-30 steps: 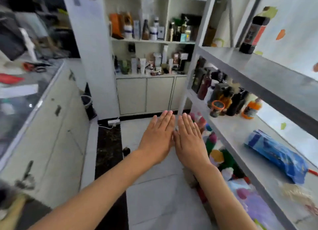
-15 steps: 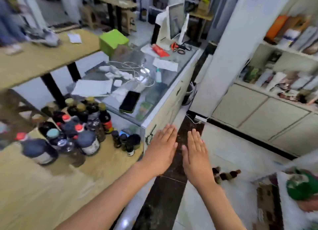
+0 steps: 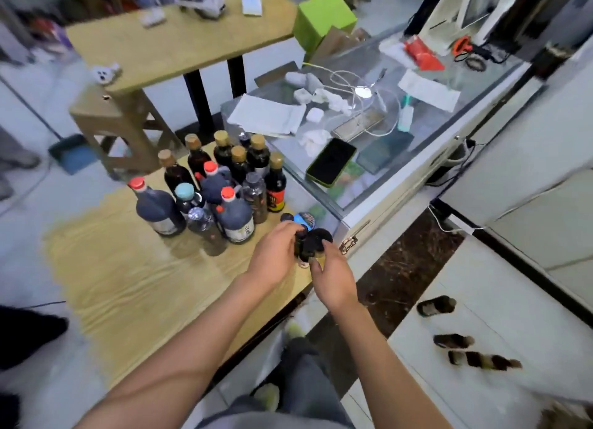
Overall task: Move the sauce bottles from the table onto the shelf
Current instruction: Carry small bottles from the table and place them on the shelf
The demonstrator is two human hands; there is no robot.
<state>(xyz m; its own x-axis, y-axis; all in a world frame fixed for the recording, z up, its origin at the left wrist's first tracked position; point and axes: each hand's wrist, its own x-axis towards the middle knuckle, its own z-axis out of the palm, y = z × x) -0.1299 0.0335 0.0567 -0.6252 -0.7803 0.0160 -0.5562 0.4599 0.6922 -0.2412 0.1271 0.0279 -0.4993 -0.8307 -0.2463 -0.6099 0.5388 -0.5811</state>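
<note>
Where both hands were held flat and empty a second ago, small dark bottles (image 3: 309,244) are now gripped by left hand (image 3: 272,256) and right hand (image 3: 333,276) at the table (image 3: 128,284) corner, starting another trip.

The room around me is evenly and softly bright, daylight-like, with no hard shadows; only faint soft shade sits under my forearms and beside the bottles (image 3: 221,184) on the worktop (image 3: 128,284). The glass counter (image 3: 417,133) at the far right throws a pale sheen, and the white floor looks washed out. The whole view is smeared by motion: the wood grain streaks, my hands (image 3: 276,255) are soft-edged, and the dark things on the floor (image 3: 465,348) at the near right blur into streaks. Straight lines bow toward the edges, and the corners are the mushiest.
</note>
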